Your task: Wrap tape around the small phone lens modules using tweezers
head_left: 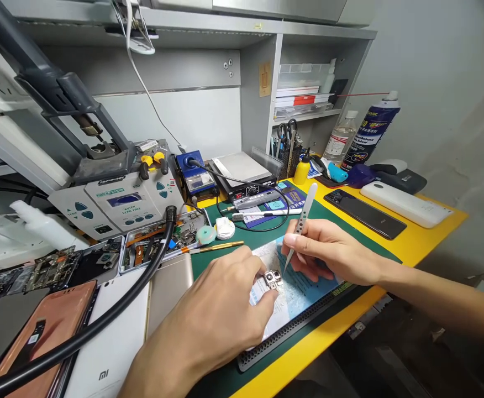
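Observation:
Between the thumb and index finger of my left hand is a small phone camera module, its round lens facing up. A pair of metal tweezers is pinched in my right hand, slanting down with the fine tip just right of the module. Whether the tip touches the module, I cannot tell. Both hands rest over a blue and white printed sheet, which is specked with whitish residue around the module. Under the sheet lies a dark pad with a perforated edge.
A thick black hose curves across phones and a white phone back on the left. Behind stand a hot-air station, a parts tray and a soldering station. A black phone and a spray can are right.

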Action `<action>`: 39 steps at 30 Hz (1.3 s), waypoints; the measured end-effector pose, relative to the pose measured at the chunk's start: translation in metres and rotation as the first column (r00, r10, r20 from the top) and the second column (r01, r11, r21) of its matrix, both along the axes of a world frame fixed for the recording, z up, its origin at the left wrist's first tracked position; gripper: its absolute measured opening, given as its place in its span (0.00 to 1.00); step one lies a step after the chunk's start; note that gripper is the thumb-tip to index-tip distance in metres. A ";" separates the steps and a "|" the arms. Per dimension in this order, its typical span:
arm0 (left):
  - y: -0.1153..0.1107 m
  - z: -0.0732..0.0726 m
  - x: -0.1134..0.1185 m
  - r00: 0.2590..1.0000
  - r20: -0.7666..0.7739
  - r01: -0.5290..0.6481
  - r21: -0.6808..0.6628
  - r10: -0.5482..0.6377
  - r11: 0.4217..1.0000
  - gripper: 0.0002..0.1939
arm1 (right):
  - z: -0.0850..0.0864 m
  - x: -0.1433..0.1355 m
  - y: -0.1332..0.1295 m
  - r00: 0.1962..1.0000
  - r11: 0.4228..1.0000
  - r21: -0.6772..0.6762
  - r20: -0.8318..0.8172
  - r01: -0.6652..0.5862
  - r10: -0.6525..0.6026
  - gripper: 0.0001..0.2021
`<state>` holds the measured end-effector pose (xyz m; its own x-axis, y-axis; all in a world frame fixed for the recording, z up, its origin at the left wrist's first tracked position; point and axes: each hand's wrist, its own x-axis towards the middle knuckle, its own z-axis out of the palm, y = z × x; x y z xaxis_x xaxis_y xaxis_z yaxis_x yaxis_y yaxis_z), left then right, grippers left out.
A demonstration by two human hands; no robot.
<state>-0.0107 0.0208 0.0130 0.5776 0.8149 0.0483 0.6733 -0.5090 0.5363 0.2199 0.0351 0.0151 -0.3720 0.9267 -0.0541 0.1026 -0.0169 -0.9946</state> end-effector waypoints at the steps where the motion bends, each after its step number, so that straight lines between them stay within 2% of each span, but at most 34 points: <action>1: -0.001 0.000 0.000 1.000 0.004 -0.001 -0.006 0.001 1.000 0.04 | 0.003 0.003 0.004 1.000 1.000 0.026 0.004 0.014 -0.014 0.22; 6: -0.002 0.001 -0.001 1.000 0.003 -0.020 -0.033 0.020 0.999 0.04 | 0.028 0.028 0.036 0.988 0.962 0.228 -0.002 0.148 -0.152 0.22; 9: -0.002 0.001 0.000 1.000 -0.002 -0.023 -0.034 0.023 0.999 0.03 | 0.036 0.039 0.056 0.985 0.948 0.286 0.059 0.139 -0.162 0.23; 13: -0.002 0.003 0.002 0.999 -0.017 -0.029 -0.056 0.028 0.998 0.04 | 0.027 0.044 0.071 0.979 0.971 0.236 0.190 0.024 -0.070 0.21; 16: -0.002 0.004 0.004 0.999 -0.019 -0.036 -0.060 0.035 0.998 0.04 | 0.015 0.047 0.075 0.975 0.977 0.208 0.221 -0.039 -0.008 0.21; 21: 0.001 0.002 0.005 1.000 -0.014 -0.024 -0.012 0.024 1.000 0.05 | 0.009 0.064 0.080 0.985 0.977 0.213 0.172 -0.012 -0.026 0.21; 27: 0.001 0.000 0.004 0.999 -0.024 -0.023 -0.012 0.023 1.000 0.06 | 0.012 0.089 0.094 0.980 0.963 0.225 0.092 0.150 -0.174 0.12; 32: 0.001 0.001 0.006 0.999 -0.011 -0.034 0.002 0.034 0.999 0.05 | 0.011 0.098 0.111 0.903 0.886 0.253 0.089 0.389 -0.421 0.14; 35: 0.001 0.002 0.008 0.999 -0.016 -0.049 0.019 0.049 0.999 0.04 | 0.025 0.098 0.123 0.847 0.837 0.302 0.142 0.457 -0.513 0.15; 39: -0.001 0.004 0.009 0.998 -0.018 -0.054 0.025 0.055 0.998 0.04 | 0.059 0.092 0.144 0.772 0.795 0.392 0.262 0.463 -0.579 0.16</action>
<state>-0.0020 0.0196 0.0173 0.5334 0.8438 0.0587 0.7100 -0.4844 0.5112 0.3118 0.1787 0.0744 0.1657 0.9618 0.2181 0.5044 0.1074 -0.8568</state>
